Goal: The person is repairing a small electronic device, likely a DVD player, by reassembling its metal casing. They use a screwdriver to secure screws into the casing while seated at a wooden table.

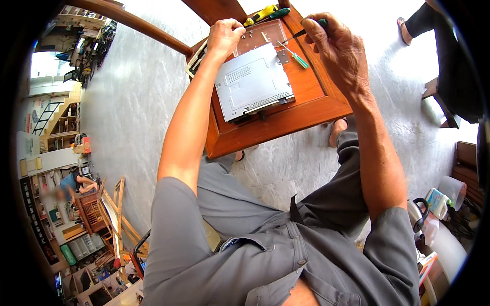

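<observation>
A flat silver metal device case (252, 81) with perforated patches lies on a wooden stool-like seat (265, 135). Beyond its far left corner is my left hand (224, 38), fingers curled together in a pinch; whatever is between them is too small to make out. My right hand (334, 56) is closed around a screwdriver (296, 35) with a green end and a thin dark shaft, its tip pointing left over a shallow clear tray (247, 47). Several small screws sit in that tray. A second screwdriver (299, 60) with a translucent green handle rests right of the case, beside a small metal bracket (283, 56).
At the seat's far edge lie a yellow-and-black tool (260, 16) and a green-and-black handle (279, 13). Wooden rails (138, 25) rise there. A person's leg (416, 25) is at the far right. A kettle (416, 214) stands at my right side; wooden frames (117, 219) stand left.
</observation>
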`<action>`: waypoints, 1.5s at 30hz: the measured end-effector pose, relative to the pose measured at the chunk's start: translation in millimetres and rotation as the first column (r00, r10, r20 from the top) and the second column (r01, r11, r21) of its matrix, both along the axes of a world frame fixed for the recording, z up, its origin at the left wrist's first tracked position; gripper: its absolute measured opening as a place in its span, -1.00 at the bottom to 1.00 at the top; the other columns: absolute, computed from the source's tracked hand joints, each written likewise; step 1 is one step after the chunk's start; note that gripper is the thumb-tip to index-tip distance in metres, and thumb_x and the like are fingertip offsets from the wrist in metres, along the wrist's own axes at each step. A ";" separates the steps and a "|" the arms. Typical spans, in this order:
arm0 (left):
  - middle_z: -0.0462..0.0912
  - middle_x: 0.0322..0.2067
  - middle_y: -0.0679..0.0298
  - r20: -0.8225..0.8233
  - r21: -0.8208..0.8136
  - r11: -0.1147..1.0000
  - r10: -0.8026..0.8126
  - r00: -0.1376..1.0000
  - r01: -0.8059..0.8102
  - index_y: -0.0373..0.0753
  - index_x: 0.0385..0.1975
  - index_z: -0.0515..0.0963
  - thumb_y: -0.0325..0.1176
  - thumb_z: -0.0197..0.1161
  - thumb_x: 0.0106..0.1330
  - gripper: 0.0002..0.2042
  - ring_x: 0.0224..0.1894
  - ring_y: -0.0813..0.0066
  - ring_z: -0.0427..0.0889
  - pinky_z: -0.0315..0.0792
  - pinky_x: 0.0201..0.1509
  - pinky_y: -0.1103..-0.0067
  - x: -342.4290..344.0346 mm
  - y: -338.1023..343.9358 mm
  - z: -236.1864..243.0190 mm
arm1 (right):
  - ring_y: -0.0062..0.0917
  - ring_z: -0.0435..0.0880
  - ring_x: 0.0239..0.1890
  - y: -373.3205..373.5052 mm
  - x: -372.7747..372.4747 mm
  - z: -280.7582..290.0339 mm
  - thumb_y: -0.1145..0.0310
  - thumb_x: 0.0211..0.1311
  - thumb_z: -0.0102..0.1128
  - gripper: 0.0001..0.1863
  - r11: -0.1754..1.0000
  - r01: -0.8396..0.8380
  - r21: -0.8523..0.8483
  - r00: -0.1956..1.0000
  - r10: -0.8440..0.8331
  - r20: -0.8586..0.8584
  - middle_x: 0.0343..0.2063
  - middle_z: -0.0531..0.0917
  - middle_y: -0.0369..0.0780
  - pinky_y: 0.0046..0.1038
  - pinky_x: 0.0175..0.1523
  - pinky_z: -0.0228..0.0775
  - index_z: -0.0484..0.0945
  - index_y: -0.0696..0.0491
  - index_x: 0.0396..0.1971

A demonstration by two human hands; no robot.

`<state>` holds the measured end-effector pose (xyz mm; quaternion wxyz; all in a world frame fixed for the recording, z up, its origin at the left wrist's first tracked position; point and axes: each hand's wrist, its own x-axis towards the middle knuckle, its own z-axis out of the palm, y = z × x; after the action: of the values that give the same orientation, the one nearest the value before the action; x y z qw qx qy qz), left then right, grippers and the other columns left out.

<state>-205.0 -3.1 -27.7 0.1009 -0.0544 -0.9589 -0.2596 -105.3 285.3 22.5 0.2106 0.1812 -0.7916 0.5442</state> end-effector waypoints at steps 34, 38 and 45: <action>0.80 -0.43 0.23 0.234 -0.317 0.929 0.271 0.934 -0.191 -0.16 -0.31 0.78 -0.19 0.48 0.21 -0.80 -0.33 0.34 0.79 0.61 -0.12 0.37 -40.4 8.8 -42.1 | -0.56 0.71 -0.46 8.2 16.7 30.7 0.39 0.43 0.23 -0.81 0.997 -0.006 -0.083 1.000 0.007 0.008 -0.49 0.74 -0.12 -0.45 -0.33 0.53 0.66 0.24 -0.20; 0.75 -0.22 -0.16 0.267 -0.251 0.957 0.214 0.940 -0.146 -0.26 -0.18 0.73 -0.34 0.24 0.23 -0.76 -0.10 -0.14 0.75 0.62 0.01 0.15 -29.8 32.7 -23.0 | -0.55 0.74 -0.42 11.1 13.9 33.4 0.39 0.43 0.23 -0.81 0.995 -0.039 -0.096 0.997 0.046 0.069 -0.48 0.74 -0.12 -0.46 -0.30 0.56 0.66 0.24 -0.20; 0.74 -0.23 -0.16 0.023 -0.335 0.935 0.132 0.991 -0.117 -0.32 -0.22 0.69 -0.32 0.22 0.32 -0.78 -0.09 -0.18 0.72 0.58 0.03 0.07 -24.2 29.5 -37.3 | -0.56 0.76 -0.39 4.7 12.8 30.2 0.40 0.44 0.23 -0.81 0.995 -0.075 -0.063 0.996 0.078 0.042 -0.45 0.76 -0.12 -0.46 -0.29 0.57 0.66 0.23 -0.18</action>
<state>-229.1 26.4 -65.0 0.0851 -0.0039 -0.9925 -0.0883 -92.5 290.0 52.7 0.1773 0.1927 -0.7715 0.5799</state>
